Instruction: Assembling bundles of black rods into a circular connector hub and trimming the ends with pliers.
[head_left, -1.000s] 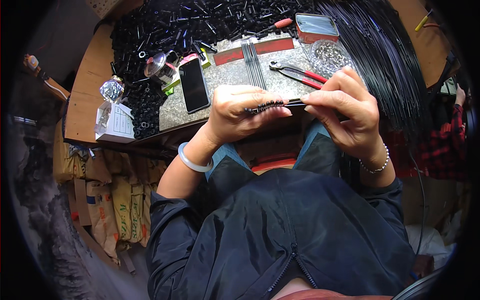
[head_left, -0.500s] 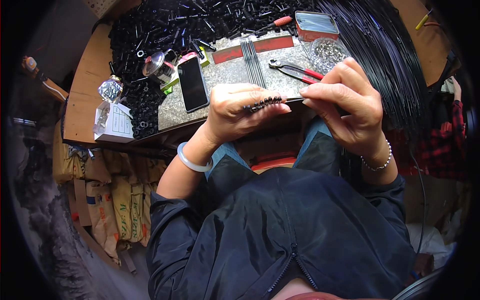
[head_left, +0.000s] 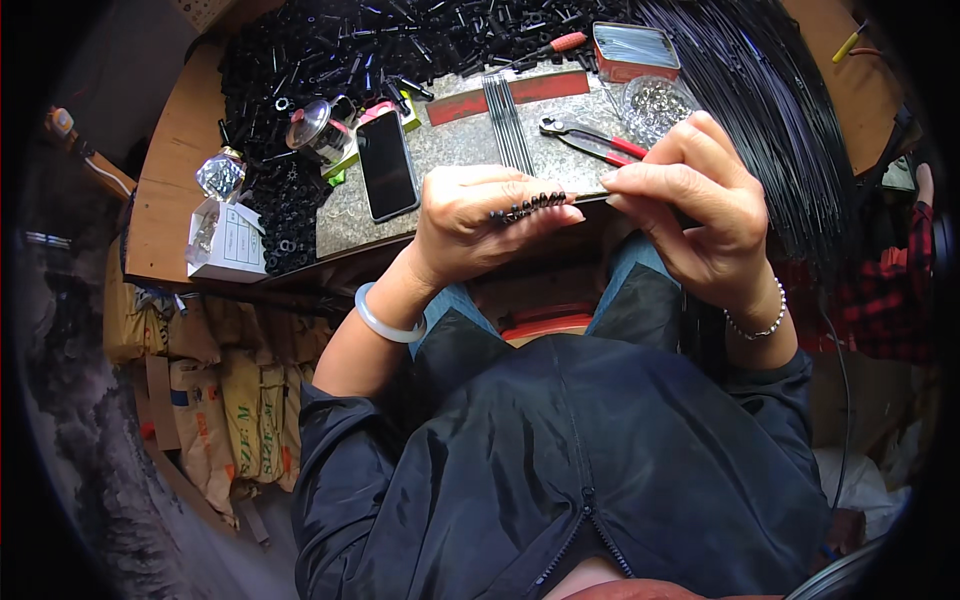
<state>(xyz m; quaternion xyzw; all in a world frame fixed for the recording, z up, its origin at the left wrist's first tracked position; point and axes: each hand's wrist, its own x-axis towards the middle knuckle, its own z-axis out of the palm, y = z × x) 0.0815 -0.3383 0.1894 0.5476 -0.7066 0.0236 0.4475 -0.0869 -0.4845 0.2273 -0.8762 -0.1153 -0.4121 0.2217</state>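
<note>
My left hand point(head_left: 462, 218), wearing a pale bangle, is closed around a bunch of small black pieces point(head_left: 536, 206) lined up in a row between thumb and fingers; their exact kind is too small to tell. Facing it, my right hand point(head_left: 708, 215) pinches the end of a thin rod point(head_left: 590, 195) that spans the gap to the row. Both hands are raised over the table's front edge. Just beyond them, a bundle of thin dark rods point(head_left: 508, 125) lies across a red bar point(head_left: 550, 90), beside red-handled pliers point(head_left: 590, 140).
A phone point(head_left: 387, 165) lies left of the rods, near a lidded glass pot point(head_left: 318, 130). Black parts point(head_left: 330, 50) heap along the back. Long black strands point(head_left: 745, 90) spread at right, by a clear bowl point(head_left: 655, 100) and a red tin point(head_left: 635, 50). A person's plaid sleeve point(head_left: 890, 300) shows far right.
Both hands hold nearly the same pose. The rod between them looks darker now. At the far right, the other person's hand has shifted slightly.
</note>
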